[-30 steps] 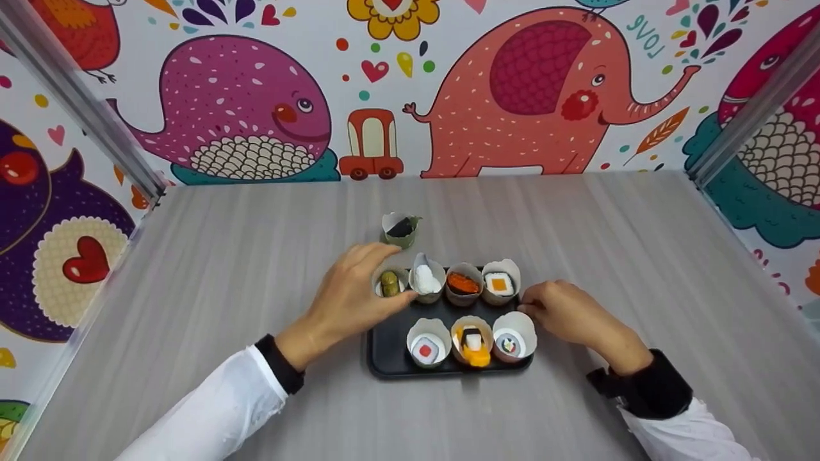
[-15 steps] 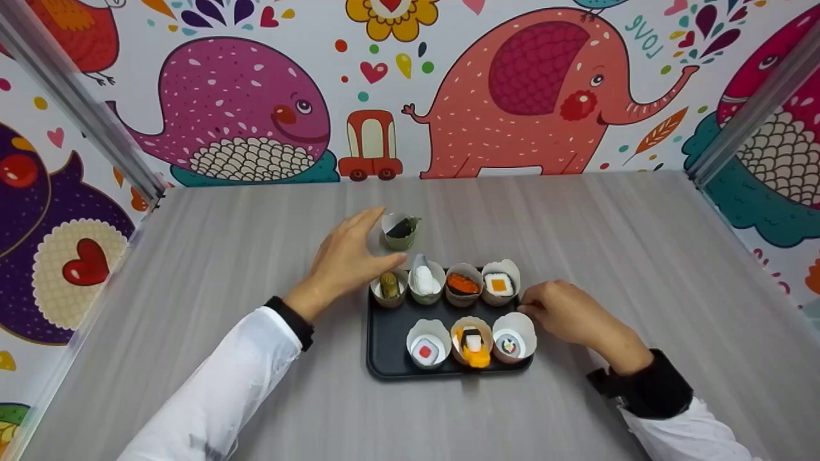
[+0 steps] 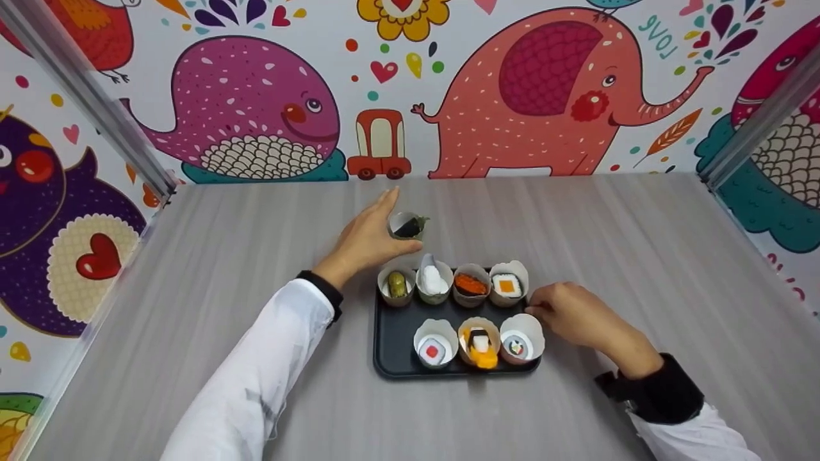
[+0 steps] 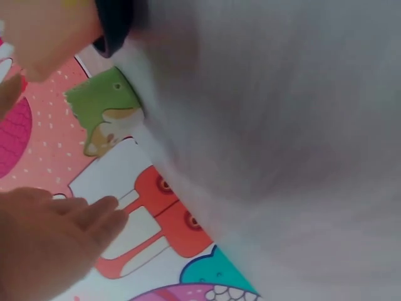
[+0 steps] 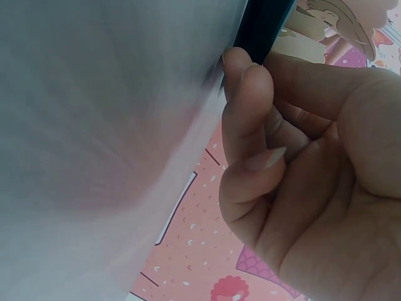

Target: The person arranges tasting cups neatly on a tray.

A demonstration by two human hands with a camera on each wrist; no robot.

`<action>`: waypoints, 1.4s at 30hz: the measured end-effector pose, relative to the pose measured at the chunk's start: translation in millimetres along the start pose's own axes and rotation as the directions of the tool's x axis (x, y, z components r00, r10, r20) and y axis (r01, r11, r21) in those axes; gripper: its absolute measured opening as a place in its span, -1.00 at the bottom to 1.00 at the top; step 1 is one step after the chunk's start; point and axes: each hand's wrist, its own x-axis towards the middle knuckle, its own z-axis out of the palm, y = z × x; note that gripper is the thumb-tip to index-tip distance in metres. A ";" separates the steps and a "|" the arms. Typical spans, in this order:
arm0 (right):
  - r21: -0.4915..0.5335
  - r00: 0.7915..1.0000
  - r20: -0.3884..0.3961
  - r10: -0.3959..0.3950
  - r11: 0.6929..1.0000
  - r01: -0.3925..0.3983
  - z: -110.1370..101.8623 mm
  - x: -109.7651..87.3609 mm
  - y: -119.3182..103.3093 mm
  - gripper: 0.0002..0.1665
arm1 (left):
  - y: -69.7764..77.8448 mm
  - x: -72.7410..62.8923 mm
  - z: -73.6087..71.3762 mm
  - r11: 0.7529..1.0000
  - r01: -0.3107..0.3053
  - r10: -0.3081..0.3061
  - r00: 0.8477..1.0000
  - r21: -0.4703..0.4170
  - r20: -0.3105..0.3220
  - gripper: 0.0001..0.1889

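My left hand [image 3: 364, 242] reaches beyond the tray, thumb and fingers spread around a green paper cup [image 3: 402, 233] with a dark piece and a leafy bit inside. In the left wrist view, a gap separates the fingers [image 4: 103, 219] from this cup [image 4: 106, 106]. My right hand [image 3: 573, 314] pinches the right edge of a black tray [image 3: 394, 342] with curled fingers; its corner shows as a dark strip [image 5: 264, 28] in the right wrist view. Paper cups with toy sushi stand on the tray in two rows, including an orange-topped piece [image 3: 471, 285] and a yellow one [image 3: 482, 351].
The tray's front left part, beside the cup with a red-centred roll [image 3: 435, 346], shows bare black surface. Grey wood-look tabletop [image 3: 282, 243] surrounds the tray. Behind stands a wall printed with cartoon animals [image 3: 256, 109], with metal posts [image 3: 115, 121] at the corners.
My left hand has moved from above the tray's back left cups forward to the lone green cup. The right hand keeps its place at the tray's edge. The head view has shifted slightly.
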 end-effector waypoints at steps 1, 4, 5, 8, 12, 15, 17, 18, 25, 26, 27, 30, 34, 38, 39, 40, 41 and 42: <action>-0.001 1.000 -0.004 -0.001 1.000 0.001 -0.4 -0.7 0.3 -0.79 | -0.3 2.7 1.0 1.000 0.001 0.000 1.000 -0.020 0.020 0.21; -0.001 1.000 -0.008 0.000 1.000 0.000 -0.9 -2.1 1.2 -0.74 | -2.1 10.5 4.2 0.996 0.006 0.000 0.998 -0.089 0.069 0.28; 0.001 1.000 -0.008 0.001 1.000 -0.001 -1.1 -2.4 1.1 -0.73 | -3.0 13.1 5.1 0.994 0.010 -0.001 0.997 -0.108 0.081 0.29; 0.008 1.000 0.000 0.003 1.000 -0.003 -0.8 -2.3 0.9 -0.72 | -5.8 19.5 7.0 0.990 0.030 -0.015 0.994 -0.136 0.110 0.28; 0.010 1.000 0.003 0.005 1.000 -0.005 0.2 -1.4 -0.6 -0.73 | -12.0 26.6 8.7 0.989 0.048 -0.028 0.990 -0.139 0.140 0.22; 0.003 1.000 0.001 -0.001 1.000 0.001 0.9 -0.9 -2.0 -0.73 | -16.9 29.4 9.2 0.988 0.054 -0.031 0.988 -0.147 0.152 0.15; 0.004 1.000 0.001 -0.005 1.000 0.005 1.5 -0.5 -2.3 -0.73 | -19.4 29.6 9.0 0.987 0.060 -0.036 0.987 -0.149 0.158 0.10; 0.006 1.000 0.001 -0.008 1.000 0.008 2.0 -0.2 -2.6 -0.74 | -20.3 29.4 8.6 0.987 0.065 -0.041 0.987 -0.150 0.158 0.08; 0.004 1.000 -0.004 -0.014 1.000 0.014 1.4 1.2 -2.8 -0.74 | -22.1 29.3 7.2 0.988 0.060 -0.041 0.990 -0.141 0.135 -0.03; 0.001 1.000 -0.006 -0.014 1.000 0.014 1.3 1.3 -2.5 -0.74 | -21.7 29.9 7.6 0.988 0.058 -0.039 0.990 -0.143 0.133 -0.03; 0.000 1.000 -0.007 -0.012 1.000 0.012 1.1 1.2 -2.5 -0.74 | -21.2 30.5 8.2 0.988 0.056 -0.037 0.991 -0.143 0.131 -0.04; -0.004 1.000 -0.009 -0.011 1.000 0.011 1.0 1.1 -2.2 -0.74 | -21.1 33.0 10.6 0.989 0.054 -0.036 0.991 -0.140 0.132 -0.06; 0.005 1.000 -0.005 -0.002 1.000 0.002 1.2 0.8 -1.8 -0.74 | -22.0 35.6 13.1 0.990 0.056 -0.038 0.991 -0.130 0.132 -0.13; 0.016 1.000 0.006 0.019 1.000 -0.019 1.1 -0.3 -1.4 -0.74 | -21.6 36.7 13.5 0.991 0.057 -0.040 0.990 -0.124 0.136 -0.19; 0.017 1.000 0.007 0.020 1.000 -0.020 1.1 -0.4 -1.2 -0.74 | -21.7 37.0 13.4 0.990 0.056 -0.039 0.990 -0.129 0.135 -0.19; 0.017 1.000 0.009 0.021 1.000 -0.021 1.2 -0.4 -1.1 -0.74 | -21.5 37.0 13.0 0.989 0.058 -0.040 0.990 -0.136 0.132 -0.20; 0.016 1.000 0.012 0.023 1.000 -0.023 1.3 -0.3 -1.1 -0.74 | -21.5 36.9 12.5 0.988 0.060 -0.042 0.991 -0.141 0.127 -0.21; 0.018 1.000 0.013 0.023 1.000 -0.023 1.3 -0.1 -1.1 -0.75 | -21.3 36.7 11.6 0.987 0.058 -0.041 0.992 -0.147 0.120 -0.22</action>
